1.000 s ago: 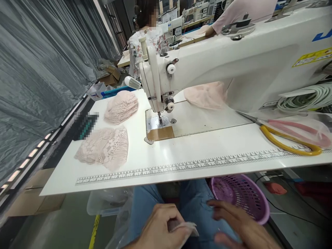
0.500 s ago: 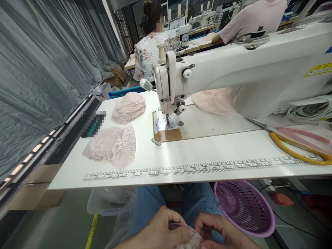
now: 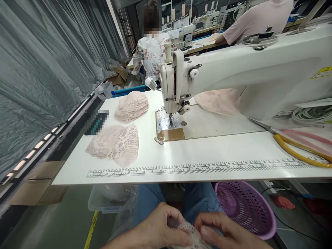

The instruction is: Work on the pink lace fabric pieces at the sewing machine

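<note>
Low in the view, over my lap, my left hand [image 3: 158,230] and my right hand [image 3: 228,233] pinch a small piece of pale pink lace [image 3: 188,233] between their fingers. Both hands are closed on it, below the front edge of the white sewing table [image 3: 207,148]. On the table's left side lie two stacks of pink lace pieces, one near [image 3: 116,144] and one farther back [image 3: 132,105]. The white sewing machine [image 3: 233,69] stands at the table's middle and right, its needle plate [image 3: 167,123] bare.
A purple plastic basket [image 3: 246,207] sits under the table to my right. Yellow-handled scissors [image 3: 298,147] lie at the right, pink fabric [image 3: 218,100] behind the machine. A ruler strip [image 3: 197,167] runs along the front edge. Two people work at machines behind. Cardboard boxes sit at left.
My right hand has come in from the right and closed on the lace piece held by my left hand. The view has tilted slightly, so the table looks higher.
</note>
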{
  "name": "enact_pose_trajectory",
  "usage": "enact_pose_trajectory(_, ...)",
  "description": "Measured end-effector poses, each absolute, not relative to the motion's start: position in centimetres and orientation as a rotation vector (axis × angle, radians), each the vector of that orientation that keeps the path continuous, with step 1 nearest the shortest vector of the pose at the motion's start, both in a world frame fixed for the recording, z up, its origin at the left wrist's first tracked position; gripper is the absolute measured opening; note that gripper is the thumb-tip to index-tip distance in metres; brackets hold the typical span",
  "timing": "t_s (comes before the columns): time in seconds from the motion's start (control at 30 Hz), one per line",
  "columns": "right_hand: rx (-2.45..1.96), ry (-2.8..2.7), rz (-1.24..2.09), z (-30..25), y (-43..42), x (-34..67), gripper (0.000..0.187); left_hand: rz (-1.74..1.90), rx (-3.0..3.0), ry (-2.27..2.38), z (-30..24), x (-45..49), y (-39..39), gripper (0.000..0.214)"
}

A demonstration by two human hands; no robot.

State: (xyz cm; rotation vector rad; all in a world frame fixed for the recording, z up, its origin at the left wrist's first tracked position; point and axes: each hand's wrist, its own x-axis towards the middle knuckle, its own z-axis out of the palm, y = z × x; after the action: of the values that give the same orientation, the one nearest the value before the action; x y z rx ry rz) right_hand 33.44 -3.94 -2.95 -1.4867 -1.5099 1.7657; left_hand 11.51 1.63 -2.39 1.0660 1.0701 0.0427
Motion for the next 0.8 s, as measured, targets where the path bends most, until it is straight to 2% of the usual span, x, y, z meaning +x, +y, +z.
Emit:
enact_pose_trajectory(0.1,-1.486,-1.566,1.723,-3.0,-3.7,33.1,0.048,0.040,1.091,1.123,-2.5,11.4,1.5,0.044)
enact_pose_trajectory(0.27,-1.531,-1.515,1.708,-3.2,-3.7,32.8,0.031,0.008,1.112,1.114,-1.3,11.3,1.9,0.050)
enact_pose_trajectory(0.37,-1.552,-1.462,1.681,-3.7,-4.0,32.9,0.030,-0.018,1.140,1.062,-0.4,11.4,2.4,0.049)
enact_pose_trajectory(0.5,-1.526,-1.479,1.791,-3.2,-3.8,33.2,0.030,-0.049,1.065,1.024,-0.3,11.8,2.7,0.050)
enact_pose_trajectory(0.67,-1.442,-1.555,1.917,-1.4,-2.6,33.3,0.016,-0.030,1.009,1.076,-1.0,12.0,2.6,0.048)
enact_pose_trajectory(0.8,-1.433,-1.488,1.961,-1.6,-2.4,33.0,0.024,-0.005,1.052,1.115,-1.3,11.7,2.5,0.042)
